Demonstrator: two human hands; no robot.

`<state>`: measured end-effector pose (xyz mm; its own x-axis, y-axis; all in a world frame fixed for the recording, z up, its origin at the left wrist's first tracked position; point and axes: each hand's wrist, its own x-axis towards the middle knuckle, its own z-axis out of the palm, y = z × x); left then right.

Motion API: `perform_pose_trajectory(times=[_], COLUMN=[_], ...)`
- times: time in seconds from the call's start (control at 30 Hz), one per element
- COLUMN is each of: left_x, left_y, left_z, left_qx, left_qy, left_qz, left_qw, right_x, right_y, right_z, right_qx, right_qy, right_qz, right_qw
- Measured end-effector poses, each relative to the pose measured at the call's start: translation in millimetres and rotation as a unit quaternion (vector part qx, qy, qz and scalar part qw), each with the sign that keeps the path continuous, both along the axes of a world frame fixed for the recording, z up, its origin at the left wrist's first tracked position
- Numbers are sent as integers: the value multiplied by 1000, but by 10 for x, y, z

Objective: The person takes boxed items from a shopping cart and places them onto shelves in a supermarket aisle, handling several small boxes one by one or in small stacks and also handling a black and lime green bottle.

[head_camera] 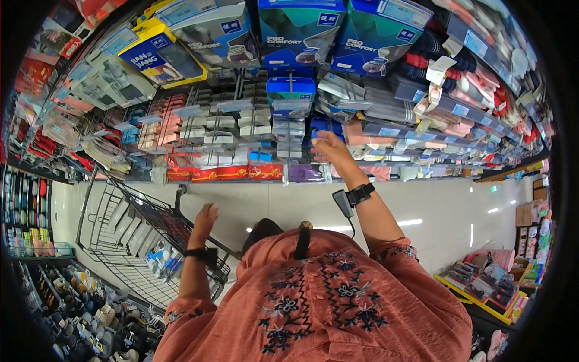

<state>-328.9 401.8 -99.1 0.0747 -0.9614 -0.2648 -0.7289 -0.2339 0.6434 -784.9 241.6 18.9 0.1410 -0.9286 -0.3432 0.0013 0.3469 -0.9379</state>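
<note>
My right hand (332,148) reaches out to the shelf display, its fingers half curled and a little apart, with nothing seen in them. Close beyond it hang dark blue packages (322,126) and a column of boxed goods (291,97) on hooks. Below and to its left lies a purple item in a clear bag (307,173). My left hand (206,218) is held over the near end of a wire shopping cart (122,267), apart from the shelf; its fingers are blurred and partly hidden. Several grey boxes (135,226) and blue-and-white packs (163,261) lie in the cart.
Large underwear boxes (301,34) line the top shelf. Folded textiles (452,90) fill shelves at the right. Slippers (104,326) are displayed behind me on the left. A yellow-edged display stand (479,298) is behind on the right. Pale glossy floor (280,203) shows below the shelves.
</note>
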Motion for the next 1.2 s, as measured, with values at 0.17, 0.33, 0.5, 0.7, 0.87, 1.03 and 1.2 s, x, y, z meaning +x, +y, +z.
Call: perform_pose_trajectory(times=[0.17,0.33,0.5,0.7,0.87,1.03,1.2], left_x=[-1329,-1708,-1990,-2154,-2103,-2217,-2131], left_y=[-1472,-2627,-3199,-3504,-3869,-3961,-4178], left_z=[601,690,928,1039,791,787,547], left_qx=[-128,-182,-27,-86,-10,4,-28], left_qy=[300,366,461,435,545,575,528], left_qz=[6,-19,92,71,71,35,4], left_qw=[945,912,882,894,835,817,849], right_x=[48,165,245,322,479,451,460], right_y=[-246,-487,-663,-947,-1039,-1045,-1132], right_z=[160,153,184,105,162,132,-132], right_qx=[-57,-96,-105,-108,-153,-142,-210], right_qy=[59,112,190,241,266,254,264], right_qz=[-11,-38,-65,-61,-78,-84,-66], right_qw=[997,988,974,963,949,953,939])
